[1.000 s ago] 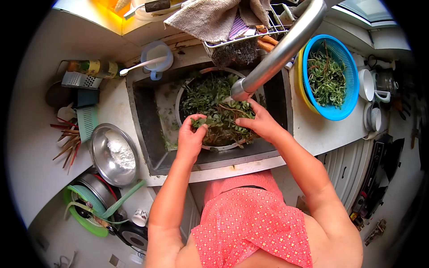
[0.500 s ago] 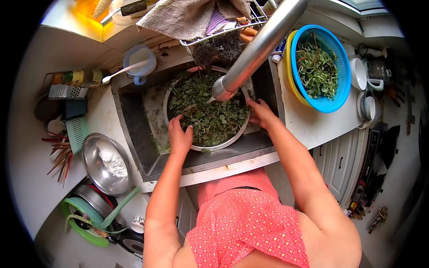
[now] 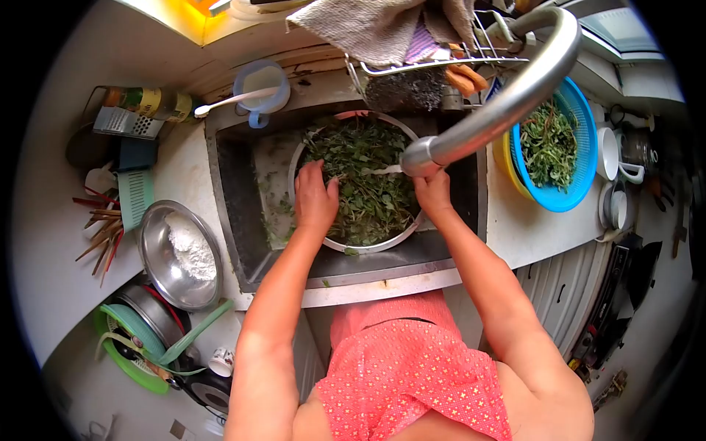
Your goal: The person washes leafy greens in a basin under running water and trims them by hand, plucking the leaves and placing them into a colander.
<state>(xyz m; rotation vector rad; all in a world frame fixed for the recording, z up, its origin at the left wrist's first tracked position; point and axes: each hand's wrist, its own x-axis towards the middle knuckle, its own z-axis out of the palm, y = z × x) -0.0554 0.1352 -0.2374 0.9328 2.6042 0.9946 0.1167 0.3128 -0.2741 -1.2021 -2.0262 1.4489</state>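
Note:
A round metal basin (image 3: 390, 244) full of leafy green stems (image 3: 371, 213) sits in the dark sink (image 3: 239, 220). My left hand (image 3: 316, 197) lies at the basin's left side, its fingers spread on the greens. On the opposite side, my right hand (image 3: 434, 195) is by the basin's right rim, its fingertips partly hidden behind the faucet head (image 3: 419, 157). A thin stream of water (image 3: 384, 170) runs from the faucet onto the greens. Whether the right hand grips the rim or leaves is hidden.
Right of the sink, a blue colander (image 3: 585, 140) holds more greens. A steel bowl (image 3: 158, 253) of white powder stands left. Behind the sink are a plastic jug (image 3: 276, 77) with a white brush across it and a wire rack (image 3: 382, 71) with cloths. The faucet arches over the right side.
The view has shifted, so the sink sits further right in it. My left hand has moved from the rim onto the greens. My right hand has come closer in, partly behind the faucet head.

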